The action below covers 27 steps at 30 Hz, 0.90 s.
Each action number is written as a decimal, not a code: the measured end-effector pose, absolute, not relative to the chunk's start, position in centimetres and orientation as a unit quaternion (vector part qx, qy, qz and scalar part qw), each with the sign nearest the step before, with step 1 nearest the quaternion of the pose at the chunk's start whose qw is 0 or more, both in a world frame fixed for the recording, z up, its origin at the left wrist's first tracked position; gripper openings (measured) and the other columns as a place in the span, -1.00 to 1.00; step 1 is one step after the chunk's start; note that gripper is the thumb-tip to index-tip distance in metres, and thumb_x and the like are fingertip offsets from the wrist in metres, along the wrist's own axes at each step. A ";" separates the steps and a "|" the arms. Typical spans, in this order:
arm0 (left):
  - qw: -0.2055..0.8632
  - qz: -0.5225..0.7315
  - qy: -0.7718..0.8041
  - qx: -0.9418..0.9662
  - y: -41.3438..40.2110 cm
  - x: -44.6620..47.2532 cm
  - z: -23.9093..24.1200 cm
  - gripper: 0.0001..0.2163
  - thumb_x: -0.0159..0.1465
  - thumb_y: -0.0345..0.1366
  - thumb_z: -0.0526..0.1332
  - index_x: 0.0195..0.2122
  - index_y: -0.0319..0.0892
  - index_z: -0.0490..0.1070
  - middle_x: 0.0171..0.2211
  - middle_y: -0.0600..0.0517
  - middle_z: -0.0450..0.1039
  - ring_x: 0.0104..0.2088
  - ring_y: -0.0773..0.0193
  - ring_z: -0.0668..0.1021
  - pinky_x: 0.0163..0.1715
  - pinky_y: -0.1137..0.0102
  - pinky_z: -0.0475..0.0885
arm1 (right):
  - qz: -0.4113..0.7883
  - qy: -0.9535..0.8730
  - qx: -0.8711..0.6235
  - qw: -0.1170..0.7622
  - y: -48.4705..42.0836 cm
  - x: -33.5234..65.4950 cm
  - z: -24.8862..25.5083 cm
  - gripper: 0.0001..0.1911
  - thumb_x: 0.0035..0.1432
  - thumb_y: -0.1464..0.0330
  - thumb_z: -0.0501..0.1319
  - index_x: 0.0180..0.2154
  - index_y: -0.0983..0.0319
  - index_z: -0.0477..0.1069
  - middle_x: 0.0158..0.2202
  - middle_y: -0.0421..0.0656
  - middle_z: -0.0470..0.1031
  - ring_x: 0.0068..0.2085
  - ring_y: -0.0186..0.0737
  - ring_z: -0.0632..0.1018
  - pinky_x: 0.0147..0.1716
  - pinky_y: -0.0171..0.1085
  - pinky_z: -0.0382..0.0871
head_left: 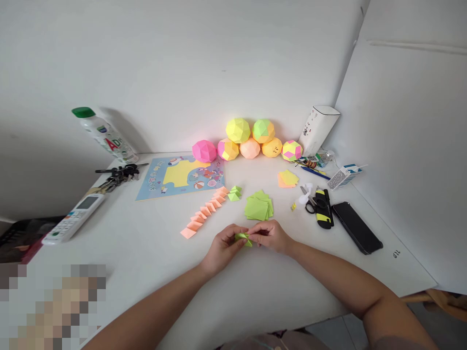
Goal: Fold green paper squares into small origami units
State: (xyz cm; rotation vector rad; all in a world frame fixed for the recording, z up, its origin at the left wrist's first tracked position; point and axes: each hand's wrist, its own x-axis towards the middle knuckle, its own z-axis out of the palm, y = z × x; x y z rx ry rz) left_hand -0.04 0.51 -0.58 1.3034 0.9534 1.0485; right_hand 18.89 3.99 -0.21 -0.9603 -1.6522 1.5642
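Between my two hands is a small folded green paper piece (248,242), partly covered by the fingers. My left hand (225,247) pinches its left side, and my right hand (270,236) has its fingertips closed on the right side. Just beyond the hands lies a loose pile of green paper squares (258,206). To its left stand a few folded green units (234,193). A slanting row of folded peach paper units (205,212) runs down and left from there. Farther right is a small stack of yellow and orange paper squares (288,179).
Faceted paper balls (250,148) are stacked against the wall. A blue picture board (153,182), a white bottle (109,138) and a remote control (78,217) are on the left. Scissors (311,204), a box cutter (323,209) and a phone (357,227) lie right.
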 end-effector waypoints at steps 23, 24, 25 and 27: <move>0.474 0.456 0.415 0.629 0.6 0.2 -0.1 -0.89 0.20 -0.27 0.22 -0.33 -0.15 0.51 -0.31 -0.04 0.43 -0.29 0.24 0.51 -0.27 0.33 0.45 | 0.606 -0.636 -0.364 0.309 3.8 18.9 0.5 -0.82 0.04 0.29 0.26 -0.38 0.30 0.48 -0.58 -0.24 0.40 -0.56 -0.38 0.40 -0.55 -0.36 0.32; 0.476 0.456 0.416 0.626 0.6 0.2 -0.1 -0.89 0.20 -0.27 0.22 -0.34 -0.15 0.51 -0.31 -0.04 0.44 -0.30 0.24 0.51 -0.28 0.33 0.45 | 0.606 -0.636 -0.364 0.309 3.8 18.9 0.6 -0.82 0.04 0.29 0.26 -0.39 0.30 0.47 -0.58 -0.24 0.40 -0.56 -0.38 0.40 -0.55 -0.36 0.31; 0.479 0.456 0.417 0.624 0.6 0.1 -0.2 -0.89 0.20 -0.26 0.22 -0.34 -0.15 0.52 -0.32 -0.04 0.44 -0.31 0.24 0.51 -0.29 0.34 0.45 | 0.607 -0.635 -0.365 0.308 3.8 18.9 0.6 -0.82 0.04 0.29 0.26 -0.39 0.30 0.47 -0.59 -0.24 0.40 -0.56 -0.38 0.40 -0.55 -0.36 0.31; 0.486 0.456 0.418 0.618 0.5 0.1 -0.2 -0.88 0.19 -0.25 0.23 -0.35 -0.14 0.53 -0.32 -0.05 0.44 -0.31 0.23 0.51 -0.31 0.35 0.44 | 0.611 -0.630 -0.367 0.310 3.8 18.9 0.5 -0.82 0.03 0.29 0.27 -0.39 0.30 0.47 -0.58 -0.24 0.40 -0.56 -0.38 0.40 -0.55 -0.35 0.32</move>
